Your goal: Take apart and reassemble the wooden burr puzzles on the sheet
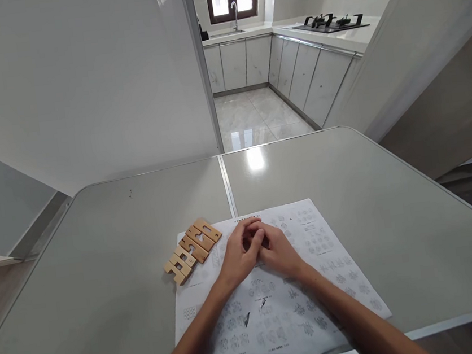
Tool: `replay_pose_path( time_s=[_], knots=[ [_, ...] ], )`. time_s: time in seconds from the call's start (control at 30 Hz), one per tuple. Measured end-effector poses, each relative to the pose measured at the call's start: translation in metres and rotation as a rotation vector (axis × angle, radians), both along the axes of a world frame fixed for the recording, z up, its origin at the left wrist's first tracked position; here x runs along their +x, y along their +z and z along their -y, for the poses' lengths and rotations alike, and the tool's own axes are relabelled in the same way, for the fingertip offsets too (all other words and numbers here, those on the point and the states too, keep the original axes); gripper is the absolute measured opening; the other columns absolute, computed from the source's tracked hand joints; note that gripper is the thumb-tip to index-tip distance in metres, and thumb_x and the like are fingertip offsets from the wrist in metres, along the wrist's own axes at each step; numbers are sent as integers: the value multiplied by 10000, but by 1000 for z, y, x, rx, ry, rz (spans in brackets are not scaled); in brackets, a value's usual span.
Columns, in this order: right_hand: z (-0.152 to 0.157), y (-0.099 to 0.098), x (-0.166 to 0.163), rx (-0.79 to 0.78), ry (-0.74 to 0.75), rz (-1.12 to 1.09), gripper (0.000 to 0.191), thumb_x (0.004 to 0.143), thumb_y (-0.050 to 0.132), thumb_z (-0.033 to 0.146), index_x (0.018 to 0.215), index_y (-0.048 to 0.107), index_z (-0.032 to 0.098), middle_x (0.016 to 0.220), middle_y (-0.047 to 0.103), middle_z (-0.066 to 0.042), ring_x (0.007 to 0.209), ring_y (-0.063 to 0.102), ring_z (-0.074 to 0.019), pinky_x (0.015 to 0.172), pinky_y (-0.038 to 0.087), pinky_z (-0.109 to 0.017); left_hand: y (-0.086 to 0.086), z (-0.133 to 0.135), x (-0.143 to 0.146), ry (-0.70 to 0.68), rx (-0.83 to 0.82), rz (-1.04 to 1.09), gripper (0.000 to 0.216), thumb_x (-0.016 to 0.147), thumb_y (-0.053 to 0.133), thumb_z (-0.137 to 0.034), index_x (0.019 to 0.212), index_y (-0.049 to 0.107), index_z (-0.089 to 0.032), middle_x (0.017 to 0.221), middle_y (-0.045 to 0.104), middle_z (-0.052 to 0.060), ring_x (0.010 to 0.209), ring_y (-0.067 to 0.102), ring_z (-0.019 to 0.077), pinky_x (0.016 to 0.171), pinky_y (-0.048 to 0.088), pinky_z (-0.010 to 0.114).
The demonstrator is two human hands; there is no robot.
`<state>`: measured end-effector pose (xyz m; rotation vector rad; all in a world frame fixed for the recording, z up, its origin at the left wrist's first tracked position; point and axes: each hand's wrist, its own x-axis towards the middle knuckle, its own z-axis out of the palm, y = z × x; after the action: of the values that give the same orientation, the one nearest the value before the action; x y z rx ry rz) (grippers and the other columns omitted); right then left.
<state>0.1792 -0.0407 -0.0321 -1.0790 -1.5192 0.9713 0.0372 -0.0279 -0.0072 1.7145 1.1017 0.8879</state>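
The tabletop before me is a smooth, grey-green surface [395, 227] glossy enough to throw back a white patch of light, with a thin pale edging and a silvery metal strip [227, 186] along its seam. Spread on it is a large white sheet of thin paper [278, 320], lightly rippled, printed with rows of small grey line diagrams and tiny captions I can't read from here. Two small dark, jagged marks show between the person's forearms.

The bare left hand [241, 251] and right hand [279, 250] rest together over the upper middle of the sheet, fingers bent and folded against each other, wrists apart. Whether anything sits between the palms I can't tell.

To the left of the left hand, near it but not touching, a slanting row of flat, notched wooden pieces [201, 255] lies across the paper's upper left corner, its lower end reaching past the sheet onto the table. They sit close side by side. The upper ones are a warmer, browner wood, the lower ones paler and yellower. The topmost has a long rounded slot; others have squarish cutouts along their edges. Small dark characters mark several faces, mostly too tiny to make out.
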Motion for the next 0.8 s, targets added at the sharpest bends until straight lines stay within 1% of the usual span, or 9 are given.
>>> replay_pose_path(
  time_s=[0.07, 0.13, 0.23, 0.4, 0.8],
  knots=[
    [0, 0, 0, -22, -31, 6, 206, 824, 567, 107, 948, 690, 217, 904, 764, -30, 825, 722, -212, 754, 590, -330, -1, -4, 4, -31, 10, -18, 323, 1035, 589, -405, 1298, 676, -238, 1307, 737, 88, 1186, 699, 251, 1050, 557, 391],
    [0, 1, 0, -34, -29, 6, 197, 807, 560, 103, 909, 684, 218, 878, 759, -22, 799, 707, -206, 727, 568, -316, -2, -7, 3, -50, 17, -28, 316, 1030, 600, -399, 1287, 689, -238, 1265, 753, 78, 1141, 711, 247, 1022, 561, 385],
    [1, 3, -1, -48, -8, 8, 208, 803, 553, 102, 909, 692, 214, 875, 765, -20, 794, 701, -202, 720, 549, -305, -4, -7, 0, -57, 16, -28, 308, 1029, 602, -396, 1277, 695, -238, 1241, 761, 72, 1113, 716, 245, 994, 565, 378],
    [2, 2, -1, -83, 1, 27, 217, 824, 560, 105, 930, 721, 206, 887, 765, -21, 817, 698, -202, 740, 527, -299, -6, -5, -2, -46, 12, -20, 301, 1024, 609, -397, 1258, 698, -229, 1229, 762, 70, 1115, 712, 247, 995, 558, 376],
    [2, 3, -1, -88, -5, 44, 172, 837, 568, 115, 892, 702, 208, 859, 754, -13, 776, 674, -189, 701, 498, -284, -6, -5, -2, -49, -1, -20, 301, 1024, 602, -380, 1262, 686, -215, 1207, 762, 73, 1094, 712, 240, 985, 555, 375]
  ],
)
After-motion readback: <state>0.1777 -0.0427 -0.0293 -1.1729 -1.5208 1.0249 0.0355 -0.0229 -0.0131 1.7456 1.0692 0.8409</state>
